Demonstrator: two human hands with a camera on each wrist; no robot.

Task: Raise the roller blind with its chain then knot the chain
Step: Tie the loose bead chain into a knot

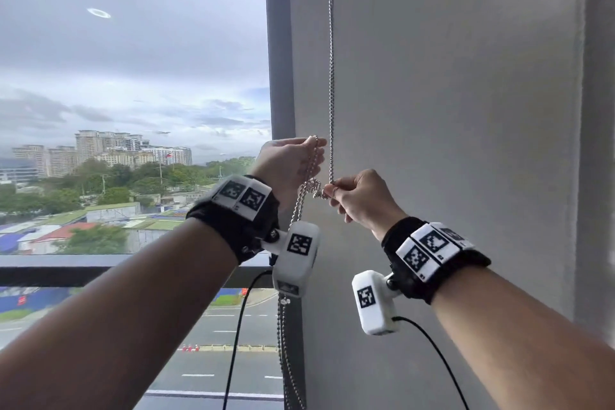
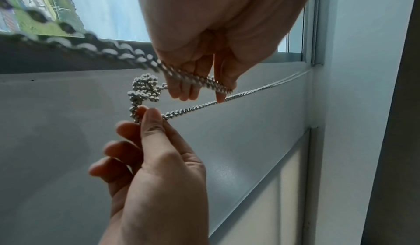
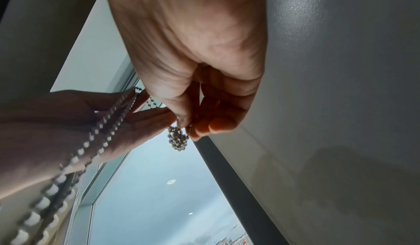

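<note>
Beside the window frame (image 1: 279,76) we keep the chain (image 1: 330,60) taut: our right hand (image 1: 361,200) pinches it just under the knot (image 1: 316,188) (a loose bead clump), while our left hand (image 1: 289,163) grips the slack loop higher, so pulling apart should cinch it.

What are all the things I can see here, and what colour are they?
bead chain: one, silver, hangs beside the window edge and loops down past the wrists
knot: one, silver clump of beads, between the two hands
window: one, clear glass, on the left, showing grey clouds, buildings, trees and a road
window frame: one, dark grey, upright beside the chain
wall: one, pale grey, on the right
wrist cameras: two, white with black patterned squares, on black wrist straps
left hand: holds doubled strands of chain
right hand: pinches the chain beside the knot
</note>
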